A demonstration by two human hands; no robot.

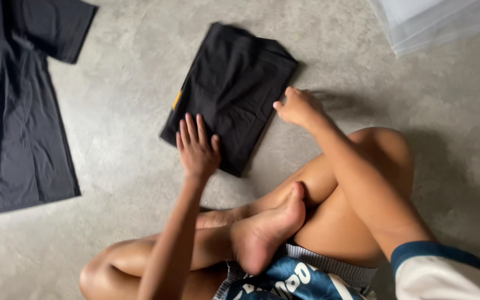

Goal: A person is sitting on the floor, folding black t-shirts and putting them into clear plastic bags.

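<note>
Folded black garment lies flat, bare concrete floor all round. Left hand spread flat on its near edge; right hand loosely curled at its side edge, gripping nothing.

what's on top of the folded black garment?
The left hand lies flat on the near corner of the folded black garment; the right hand touches its right edge. A yellow tag peeks out. The concrete floor beneath is covered.

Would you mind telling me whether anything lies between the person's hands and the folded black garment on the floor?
Nothing visible does. The left hand lies flat on the near edge of the folded black garment, and the right hand is at its right edge. Only bare concrete floor surrounds it.
</note>
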